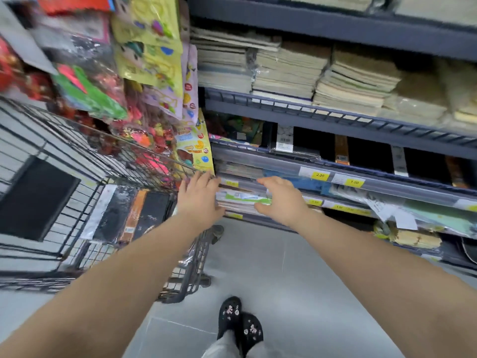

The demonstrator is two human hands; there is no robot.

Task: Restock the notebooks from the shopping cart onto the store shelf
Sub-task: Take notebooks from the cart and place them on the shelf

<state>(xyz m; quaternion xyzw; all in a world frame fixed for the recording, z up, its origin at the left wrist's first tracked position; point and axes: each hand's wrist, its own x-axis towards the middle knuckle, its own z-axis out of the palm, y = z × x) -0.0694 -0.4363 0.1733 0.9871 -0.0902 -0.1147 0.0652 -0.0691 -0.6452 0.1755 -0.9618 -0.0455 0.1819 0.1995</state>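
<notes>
Gripping stacked green-and-white notebooks (242,198) with curled right hand (282,200) fingers, left hand (200,196) fingers straight alongside

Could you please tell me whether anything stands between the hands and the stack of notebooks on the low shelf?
Nothing visible does. The left hand lies against the left end of the stack of notebooks, and the right hand wraps its front edge. The shopping cart stands to the left, beside them.

cart (85,161): the left edge cuts it off; we see its wire blurred.
notebooks (242,200): left hand (200,196) and right hand (280,200) cover both ends; we cannot read the covers.
lower price tags (316,202): too small to read.
</notes>
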